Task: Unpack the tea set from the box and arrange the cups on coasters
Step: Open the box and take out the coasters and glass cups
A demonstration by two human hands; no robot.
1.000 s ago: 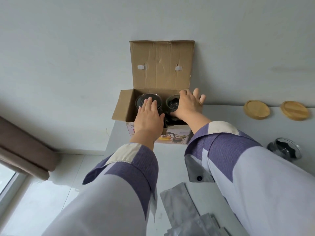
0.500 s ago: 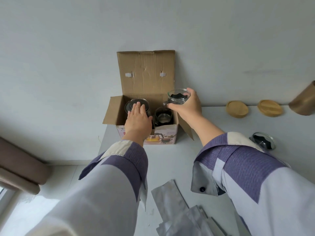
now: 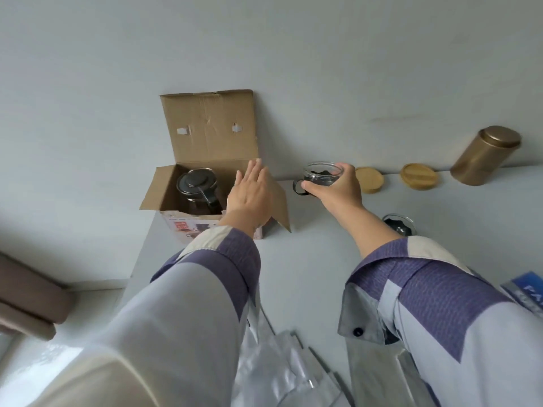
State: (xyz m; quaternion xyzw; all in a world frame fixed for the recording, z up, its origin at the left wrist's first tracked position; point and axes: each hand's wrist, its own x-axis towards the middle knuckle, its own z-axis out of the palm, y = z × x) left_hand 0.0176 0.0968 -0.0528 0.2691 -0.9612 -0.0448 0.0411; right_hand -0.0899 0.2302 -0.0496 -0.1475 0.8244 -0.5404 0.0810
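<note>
An open cardboard box stands at the table's far left with its lid up against the wall. A glass teapot with a black lid sits inside it. My left hand hovers flat over the box's right half, fingers straight. My right hand grips a glass cup with a black handle in the air to the right of the box. Two round wooden coasters lie along the wall just right of the cup. Another glass cup stands on the table, partly hidden by my right forearm.
A brass-coloured tin stands by the wall at the far right. Grey plastic wrappers lie on the white table near me. A blue packet shows at the right edge. The table's left edge drops to the floor.
My right hand has carried the cup out of the box and rightward toward the coasters. My left hand has moved from the teapot's lid to the box's right half.
</note>
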